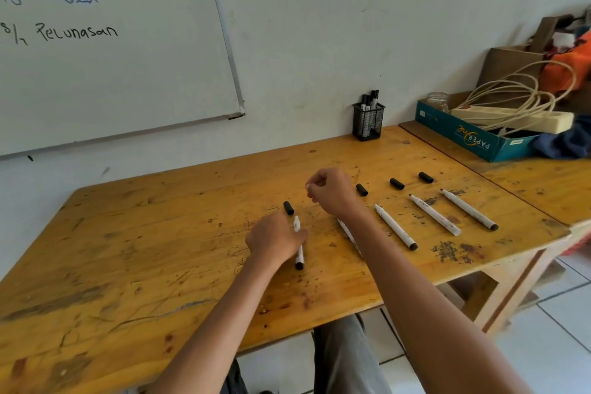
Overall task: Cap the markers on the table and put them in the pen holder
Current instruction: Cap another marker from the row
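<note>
Gripping uncapped marker (298, 245) with left hand (274, 241) | right hand (329, 192) curled shut above table (128, 249), contents unclear | pen holder (367, 121) at wall

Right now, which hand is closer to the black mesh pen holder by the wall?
Right. The right hand hovers mid-table, below-left of the pen holder. The left hand sits lower and further left, on a marker.

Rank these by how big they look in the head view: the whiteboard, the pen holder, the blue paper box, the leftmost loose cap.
1. whiteboard, though cut off by the frame
2. blue paper box
3. pen holder
4. leftmost loose cap
</note>
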